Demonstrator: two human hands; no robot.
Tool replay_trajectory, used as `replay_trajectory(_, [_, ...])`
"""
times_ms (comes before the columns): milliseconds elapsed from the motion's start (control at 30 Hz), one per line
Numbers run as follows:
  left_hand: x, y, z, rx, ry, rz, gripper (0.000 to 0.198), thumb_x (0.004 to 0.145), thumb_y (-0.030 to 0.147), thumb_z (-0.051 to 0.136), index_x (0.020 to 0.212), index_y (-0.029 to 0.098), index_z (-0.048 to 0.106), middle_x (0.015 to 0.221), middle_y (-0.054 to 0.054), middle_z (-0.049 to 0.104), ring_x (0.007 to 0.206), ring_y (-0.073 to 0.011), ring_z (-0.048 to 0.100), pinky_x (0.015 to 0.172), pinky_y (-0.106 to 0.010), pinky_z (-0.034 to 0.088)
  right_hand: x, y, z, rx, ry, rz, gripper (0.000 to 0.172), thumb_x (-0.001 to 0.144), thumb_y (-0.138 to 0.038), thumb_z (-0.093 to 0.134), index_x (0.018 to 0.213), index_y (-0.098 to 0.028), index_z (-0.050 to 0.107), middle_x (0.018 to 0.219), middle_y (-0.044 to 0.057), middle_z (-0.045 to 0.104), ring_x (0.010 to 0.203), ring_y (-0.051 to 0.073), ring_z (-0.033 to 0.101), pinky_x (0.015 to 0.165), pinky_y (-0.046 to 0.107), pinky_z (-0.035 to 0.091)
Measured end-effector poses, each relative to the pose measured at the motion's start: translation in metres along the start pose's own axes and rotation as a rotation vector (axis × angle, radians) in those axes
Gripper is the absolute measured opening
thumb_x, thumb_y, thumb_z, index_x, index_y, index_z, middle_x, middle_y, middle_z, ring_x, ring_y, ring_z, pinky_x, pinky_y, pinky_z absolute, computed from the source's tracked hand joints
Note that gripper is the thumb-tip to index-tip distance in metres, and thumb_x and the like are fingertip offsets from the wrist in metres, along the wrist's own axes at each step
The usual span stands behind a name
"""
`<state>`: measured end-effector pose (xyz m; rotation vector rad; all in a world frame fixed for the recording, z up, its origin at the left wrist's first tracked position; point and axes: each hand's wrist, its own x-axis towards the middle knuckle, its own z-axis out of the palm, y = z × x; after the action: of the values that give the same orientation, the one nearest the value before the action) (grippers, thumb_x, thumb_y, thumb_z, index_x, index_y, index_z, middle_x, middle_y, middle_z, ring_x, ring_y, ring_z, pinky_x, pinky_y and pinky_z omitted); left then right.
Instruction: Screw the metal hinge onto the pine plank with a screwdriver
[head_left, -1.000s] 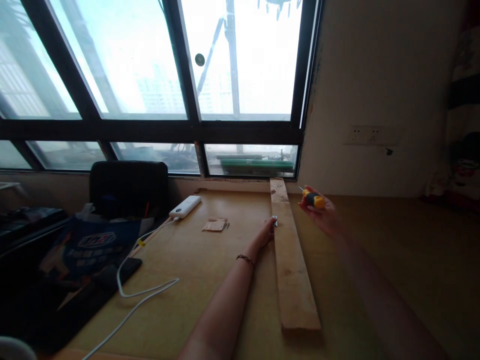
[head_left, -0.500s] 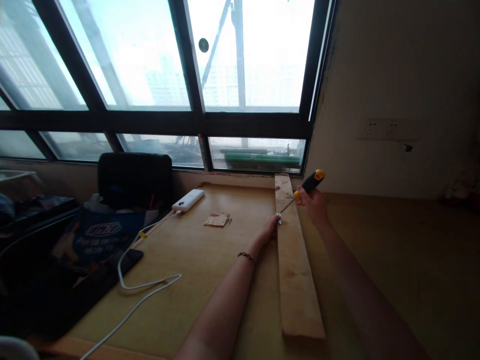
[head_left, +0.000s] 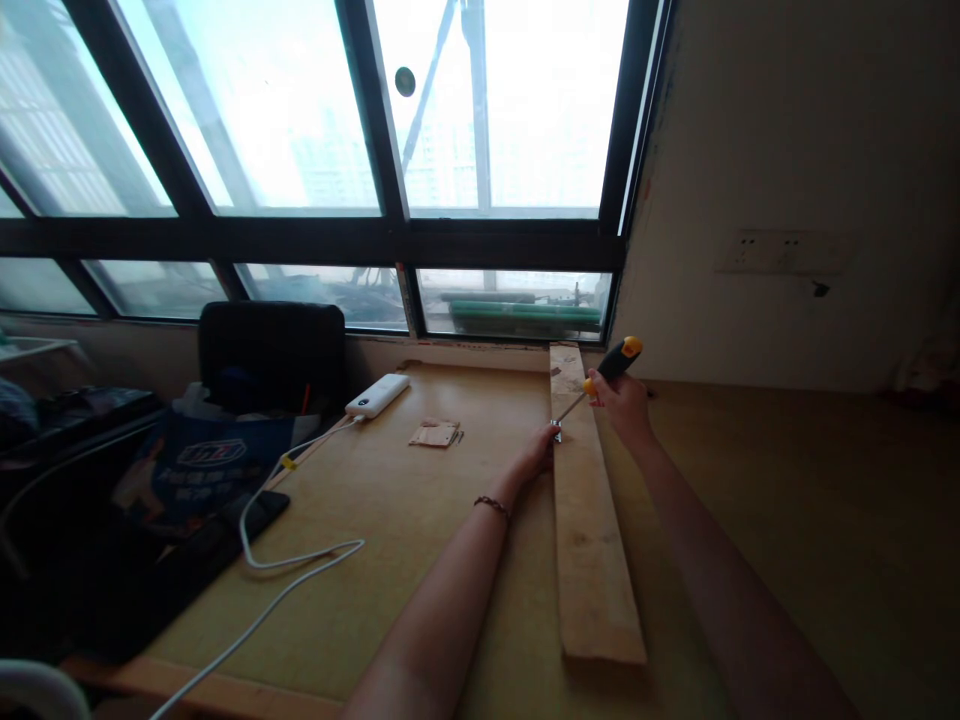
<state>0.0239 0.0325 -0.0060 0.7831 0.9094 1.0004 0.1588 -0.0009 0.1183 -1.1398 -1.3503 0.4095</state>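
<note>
A long wooden board [head_left: 596,560] lies lengthwise on the table, its far end by the window. My right hand [head_left: 628,408] is closed around the black and yellow handle of a screwdriver [head_left: 619,362]. The shaft slants down to the left, its tip at a small shiny metal plate [head_left: 556,432] on the board's left edge. Beside that plate is my left hand [head_left: 536,453], which pinches it against the board; part of the fingers is hidden by the board's edge. A dark bracelet [head_left: 492,504] circles the left wrist.
Left of the board lie a piece of cardboard [head_left: 433,433] and some small screws [head_left: 458,437]. Farther left, a white power bank [head_left: 379,396] trails a white cable [head_left: 304,556] over the table. A black chair [head_left: 271,342] with a blue bag [head_left: 210,460] stands past the table's left edge.
The screwdriver handle and my right hand have shifted slightly left. My left hand stays at the metal plate. The whole view has tilted a little.
</note>
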Motion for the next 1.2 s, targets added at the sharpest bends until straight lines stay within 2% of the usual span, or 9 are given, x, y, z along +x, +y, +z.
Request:
replay_trajectory(133, [-0.001, 0.001, 0.0, -0.01, -0.064, 0.016, 0.017, 0.074, 0.029, 0.053, 0.079, 0.013, 0.057, 0.06, -0.003, 0.061, 0.057, -0.0149, 0.059, 0.06, -0.026, 0.049, 0.002, 0.002, 0.001, -0.026, -0.028, 0.011, 0.044, 0.066, -0.057, 0.055, 0.068, -0.014, 0.06, 0.063, 0.005, 0.063, 0.053, 0.017, 0.06, 0.042, 0.027, 0.051])
replay_trajectory(267, [-0.001, 0.001, -0.001, -0.022, -0.067, 0.003, 0.018, 0.074, 0.03, 0.052, 0.078, 0.013, 0.057, 0.062, -0.003, 0.062, 0.059, -0.0155, 0.06, 0.06, -0.026, 0.05, 0.005, 0.002, 0.001, -0.092, -0.053, 0.003, 0.042, 0.062, -0.055, 0.06, 0.072, -0.014, 0.061, 0.063, 0.004, 0.062, 0.049, 0.015, 0.056, 0.039, 0.024, 0.045])
replay_trajectory(500, [0.0, 0.002, -0.004, -0.08, -0.136, -0.008, 0.016, 0.073, 0.026, 0.051, 0.08, 0.013, 0.056, 0.067, -0.004, 0.063, 0.06, -0.0157, 0.061, 0.061, -0.028, 0.05, 0.008, -0.002, -0.001, -0.13, 0.067, -0.121, 0.037, 0.06, -0.045, 0.064, 0.084, -0.016, 0.063, 0.08, 0.005, 0.063, 0.058, 0.013, 0.053, 0.057, 0.027, 0.044])
replay_trajectory(567, [-0.001, 0.002, -0.003, -0.076, -0.123, -0.019, 0.016, 0.073, 0.026, 0.051, 0.08, 0.013, 0.057, 0.068, -0.005, 0.064, 0.061, -0.0162, 0.061, 0.061, -0.028, 0.05, 0.009, 0.0, 0.0, -0.119, 0.07, -0.105, 0.037, 0.061, -0.044, 0.064, 0.086, -0.016, 0.062, 0.085, 0.006, 0.063, 0.056, 0.013, 0.053, 0.056, 0.028, 0.043])
replay_trajectory(667, [-0.004, 0.004, -0.002, -0.067, -0.108, -0.034, 0.016, 0.073, 0.027, 0.052, 0.079, 0.012, 0.057, 0.066, -0.005, 0.064, 0.062, -0.0161, 0.061, 0.063, -0.027, 0.05, 0.009, 0.003, 0.002, -0.072, 0.046, -0.045, 0.037, 0.063, -0.044, 0.061, 0.087, -0.015, 0.06, 0.079, 0.006, 0.064, 0.055, 0.014, 0.055, 0.056, 0.029, 0.044])
replay_trajectory(800, [-0.005, 0.005, -0.001, -0.089, -0.127, -0.027, 0.014, 0.074, 0.024, 0.051, 0.078, 0.012, 0.057, 0.066, -0.004, 0.063, 0.059, -0.0146, 0.061, 0.061, -0.026, 0.05, 0.008, 0.003, 0.003, -0.027, 0.119, -0.001, 0.043, 0.058, -0.049, 0.066, 0.083, -0.014, 0.058, 0.075, 0.007, 0.065, 0.061, 0.018, 0.059, 0.06, 0.031, 0.047])
replay_trajectory(900, [-0.004, 0.005, -0.001, -0.108, -0.138, -0.035, 0.012, 0.073, 0.022, 0.05, 0.078, 0.012, 0.057, 0.066, -0.004, 0.063, 0.057, -0.0134, 0.06, 0.059, -0.025, 0.05, 0.008, 0.0, 0.002, 0.061, 0.099, -0.033, 0.046, 0.058, -0.049, 0.066, 0.087, -0.015, 0.056, 0.081, 0.007, 0.066, 0.067, 0.018, 0.061, 0.063, 0.031, 0.048])
replay_trajectory(1067, [-0.002, 0.004, -0.003, -0.111, -0.165, -0.031, 0.016, 0.073, 0.023, 0.051, 0.083, 0.011, 0.057, 0.07, -0.006, 0.064, 0.06, -0.014, 0.061, 0.059, -0.025, 0.05, 0.009, -0.004, -0.001, -0.077, 0.068, -0.045, 0.045, 0.055, -0.048, 0.069, 0.083, -0.016, 0.056, 0.078, 0.007, 0.066, 0.063, 0.019, 0.061, 0.061, 0.033, 0.049])
replay_trajectory(1200, [-0.002, 0.004, -0.007, -0.095, -0.198, -0.047, 0.014, 0.074, 0.023, 0.051, 0.081, 0.011, 0.056, 0.07, -0.005, 0.064, 0.057, -0.0134, 0.06, 0.058, -0.025, 0.05, 0.008, -0.008, -0.003, 0.057, -0.011, -0.074, 0.045, 0.059, -0.044, 0.067, 0.092, -0.018, 0.051, 0.086, 0.007, 0.067, 0.071, 0.02, 0.064, 0.067, 0.035, 0.05])
